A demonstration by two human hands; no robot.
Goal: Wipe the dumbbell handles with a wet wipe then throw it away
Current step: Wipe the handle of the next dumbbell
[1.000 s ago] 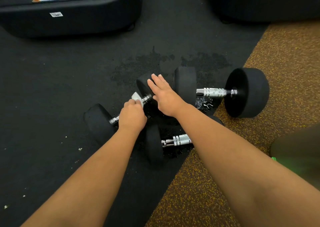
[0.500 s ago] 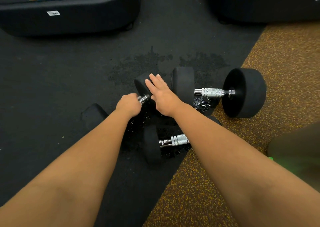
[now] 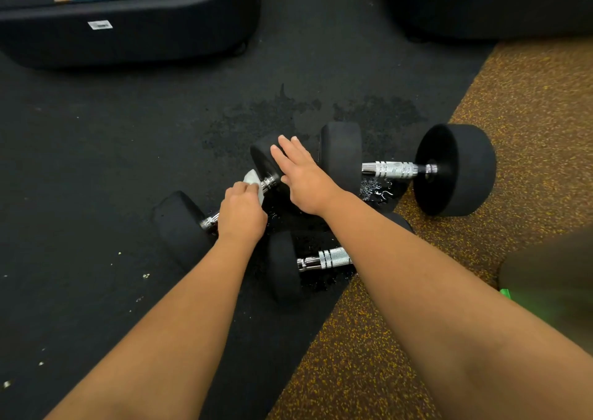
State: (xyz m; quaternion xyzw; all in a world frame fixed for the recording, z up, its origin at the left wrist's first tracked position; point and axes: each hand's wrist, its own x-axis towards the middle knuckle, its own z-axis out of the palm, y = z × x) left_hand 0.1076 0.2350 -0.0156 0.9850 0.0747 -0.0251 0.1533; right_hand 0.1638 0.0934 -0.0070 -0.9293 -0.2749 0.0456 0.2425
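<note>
1. On the black mat (image 3: 96, 162) three dumbbells lie close together. I have the left hand (image 3: 242, 209) curled round the handle (image 3: 268, 182) of the left-most dumbbell (image 3: 179, 227). The wet wipe (image 3: 253, 180) is bunched under its fingers, and a white corner pokes out toward the far head.
2. I have the right hand (image 3: 305, 175) lying flat on that far head, fingers straight and gripping nothing. I judge it is there to stop the weight from rolling.
3. As for progress, I judge the wiping to be partway along this one handle. Bare knurled metal shows on both sides of the left hand.
4. I cannot tell whether the far dumbbell's handle (image 3: 393, 169) or the near dumbbell's handle (image 3: 330, 257) has been wiped. Both are bright and uncovered, with glinting droplets (image 3: 373, 190) on the floor by them. Dark damp patches (image 3: 263, 117) lie on the mat beyond.
5. What is left, as I read it, is to finish this handle, do any handle not yet wiped, and then throw the wipe away. The throwing away is plainly not done, since the wipe is in the left hand.
6. For containers, I see no bin and no wipe packet anywhere. Two black machine bases (image 3: 128, 27) sit along the top, and speckled brown flooring (image 3: 529, 114) runs down the right. A blurred green thing (image 3: 505, 292) sits at the right edge, and I cannot make out what it is. Wherever the wipe is to go is out of view.
</note>
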